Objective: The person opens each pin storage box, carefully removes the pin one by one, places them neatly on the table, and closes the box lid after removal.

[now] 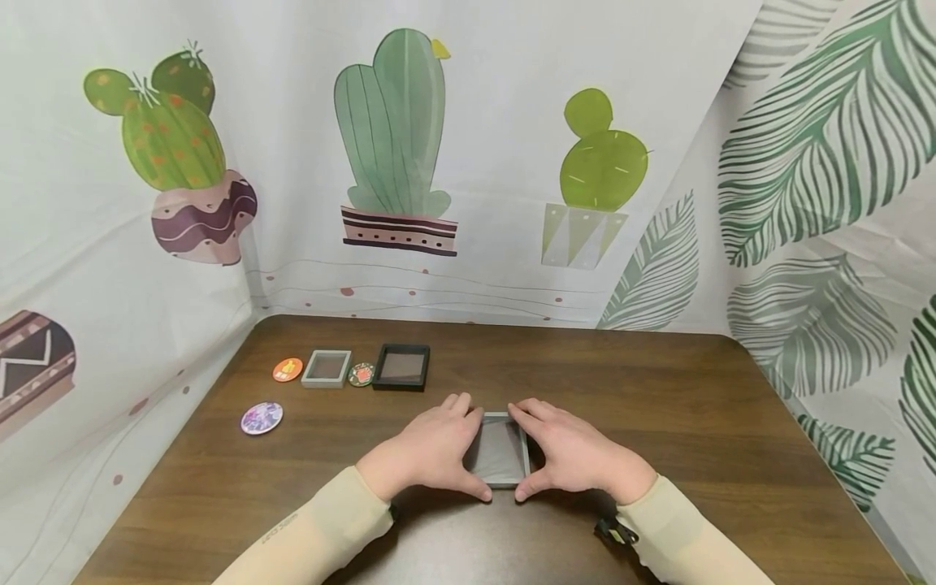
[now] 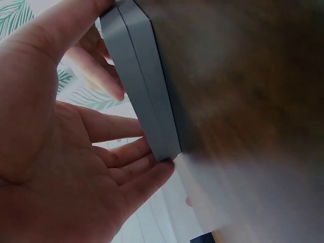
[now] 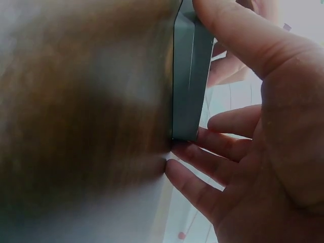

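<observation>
A square grey display frame (image 1: 501,453) with a see-through film window lies flat on the table, close in front of the person. My left hand (image 1: 437,445) grips its left side, thumb at the near edge and fingers at the far corner. On the opposite side my right hand (image 1: 572,448) holds it the same way, thumb near and fingertips far. From the left wrist, a seam runs along the side of the grey frame (image 2: 143,83). In the right wrist view, the thumb and fingertips sit at opposite ends of the frame (image 3: 190,81).
Farther left on the brown table (image 1: 621,382) lie a small light-grey frame (image 1: 307,370), a black frame (image 1: 379,370), an orange disc (image 1: 288,370), a dark patterned disc (image 1: 361,374) and a purple disc (image 1: 262,418). A cactus-print curtain (image 1: 497,162) hangs behind.
</observation>
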`<state>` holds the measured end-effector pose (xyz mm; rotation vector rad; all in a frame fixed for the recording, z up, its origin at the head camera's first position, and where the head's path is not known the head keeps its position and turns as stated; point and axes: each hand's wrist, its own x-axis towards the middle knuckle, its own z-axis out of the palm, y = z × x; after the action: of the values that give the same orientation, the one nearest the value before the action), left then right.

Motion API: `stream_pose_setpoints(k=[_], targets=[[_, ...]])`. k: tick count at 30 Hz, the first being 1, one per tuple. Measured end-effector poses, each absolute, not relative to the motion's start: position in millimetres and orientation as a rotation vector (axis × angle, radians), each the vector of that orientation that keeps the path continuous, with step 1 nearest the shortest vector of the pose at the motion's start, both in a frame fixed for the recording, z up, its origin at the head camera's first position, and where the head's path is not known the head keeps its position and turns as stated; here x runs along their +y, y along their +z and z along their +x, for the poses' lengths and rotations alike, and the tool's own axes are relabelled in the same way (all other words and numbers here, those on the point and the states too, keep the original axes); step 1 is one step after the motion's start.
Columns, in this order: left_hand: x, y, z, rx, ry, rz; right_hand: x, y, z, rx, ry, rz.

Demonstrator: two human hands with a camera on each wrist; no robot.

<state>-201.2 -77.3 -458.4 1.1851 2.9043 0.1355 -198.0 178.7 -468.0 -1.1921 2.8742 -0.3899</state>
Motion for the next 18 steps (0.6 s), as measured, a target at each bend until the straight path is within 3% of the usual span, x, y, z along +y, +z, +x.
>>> stream_pose_setpoints(k=[18], targets=[[-69.3,-462.8,-206.0,2.887,0.079,1.256,177.6,-469.3,-197.5,2.863,-0.444,-1.122]])
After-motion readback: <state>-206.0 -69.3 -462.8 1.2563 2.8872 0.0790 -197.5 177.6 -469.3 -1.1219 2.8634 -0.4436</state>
